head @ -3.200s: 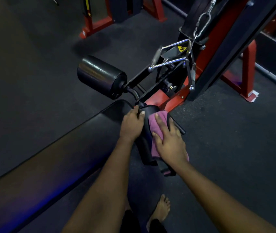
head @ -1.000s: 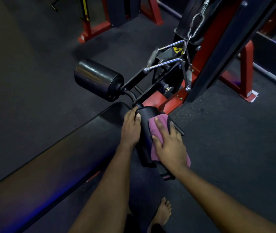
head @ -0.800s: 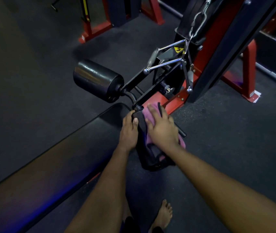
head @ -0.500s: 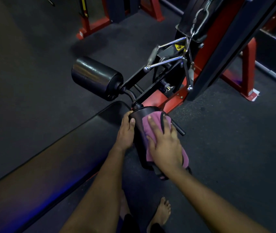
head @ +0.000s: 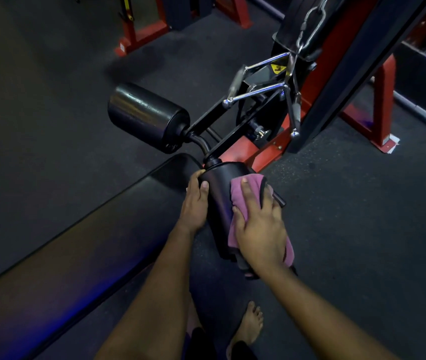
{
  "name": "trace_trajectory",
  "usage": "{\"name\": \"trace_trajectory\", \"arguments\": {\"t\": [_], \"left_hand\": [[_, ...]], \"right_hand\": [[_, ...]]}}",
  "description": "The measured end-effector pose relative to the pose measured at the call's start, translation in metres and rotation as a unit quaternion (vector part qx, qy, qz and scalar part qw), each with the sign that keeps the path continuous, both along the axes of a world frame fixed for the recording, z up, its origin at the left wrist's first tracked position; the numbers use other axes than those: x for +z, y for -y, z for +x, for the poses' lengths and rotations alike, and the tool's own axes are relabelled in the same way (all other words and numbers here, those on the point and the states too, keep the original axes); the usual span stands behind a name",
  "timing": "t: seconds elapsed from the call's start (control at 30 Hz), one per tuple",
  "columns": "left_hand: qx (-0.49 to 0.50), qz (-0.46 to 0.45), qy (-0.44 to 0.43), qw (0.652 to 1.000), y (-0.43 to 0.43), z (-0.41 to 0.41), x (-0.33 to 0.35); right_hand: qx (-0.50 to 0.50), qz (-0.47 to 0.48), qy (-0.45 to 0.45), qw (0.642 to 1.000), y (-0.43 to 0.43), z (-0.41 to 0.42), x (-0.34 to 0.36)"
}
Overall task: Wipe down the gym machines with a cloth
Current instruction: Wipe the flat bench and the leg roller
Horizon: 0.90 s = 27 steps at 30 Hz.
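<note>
Down at the bottom of the view a bare foot stands on the dark rubber floor. Just beyond it the two hands work apart, one on each flank of the near roller pad. The right hand lies spread and fairly flat over the pink cloth, pressing it onto the pad's upper right side, with the cloth's tail hanging below the palm. The left hand curls round the pad's left side, thumb on top, bracing it.

That brace probably matters, since a roller like this likely spins on its axle. Firm strokes along the pad's length would suit best, then a part-turn with the left hand to bring the underside up, and a pass over the end caps.

Left of the hands runs the long padded seat. Farther off sit the second roller pad, the chrome handle on its chain and the red frame, all likely due a wipe too.
</note>
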<state>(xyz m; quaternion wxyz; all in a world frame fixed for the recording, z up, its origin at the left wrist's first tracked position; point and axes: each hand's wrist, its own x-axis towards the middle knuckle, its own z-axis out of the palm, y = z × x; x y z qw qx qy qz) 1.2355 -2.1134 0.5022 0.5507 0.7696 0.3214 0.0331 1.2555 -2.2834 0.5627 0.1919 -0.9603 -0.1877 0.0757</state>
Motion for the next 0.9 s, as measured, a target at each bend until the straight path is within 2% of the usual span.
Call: {"name": "trace_trajectory", "arguments": {"t": [0.07, 0.13, 0.2, 0.27, 0.3, 0.4, 0.5, 0.67, 0.8, 0.9], "left_hand": [[-0.002, -0.005, 0.009, 1.000, 0.000, 0.001, 0.000], [-0.010, -0.001, 0.014, 1.000, 0.001, 0.003, 0.003], [-0.008, -0.004, 0.017, 1.000, 0.002, 0.003, 0.004], [-0.011, 0.002, 0.023, 1.000, 0.003, 0.002, 0.003], [-0.016, 0.003, 0.020, 1.000, 0.001, 0.001, 0.000], [-0.025, 0.009, -0.003, 1.000, -0.007, -0.003, -0.002], [-0.017, 0.081, 0.017, 0.996, -0.004, 0.002, 0.012], [0.010, 0.100, 0.029, 0.994, 0.023, 0.014, 0.015], [0.002, 0.079, 0.041, 0.996, 0.016, 0.010, 0.006], [0.005, 0.079, 0.043, 0.996, 0.017, 0.011, 0.010]], "right_hand": [[-0.013, 0.001, 0.001, 1.000, -0.007, 0.016, -0.003], [-0.049, 0.038, -0.081, 0.995, -0.016, 0.057, -0.021], [-0.087, 0.139, -0.216, 0.962, -0.016, 0.093, -0.034], [-0.120, 0.231, -0.284, 0.923, -0.010, 0.106, -0.042], [-0.121, 0.236, -0.282, 0.922, -0.006, 0.103, -0.040], [-0.067, 0.144, -0.181, 0.971, 0.009, 0.068, -0.028], [0.002, 0.095, -0.078, 0.992, 0.026, 0.023, -0.012], [0.050, 0.054, -0.028, 0.997, 0.025, 0.006, -0.005], [0.085, 0.032, 0.020, 0.996, -0.024, 0.051, -0.010], [0.077, 0.064, -0.060, 0.993, -0.054, 0.102, -0.014]]}}
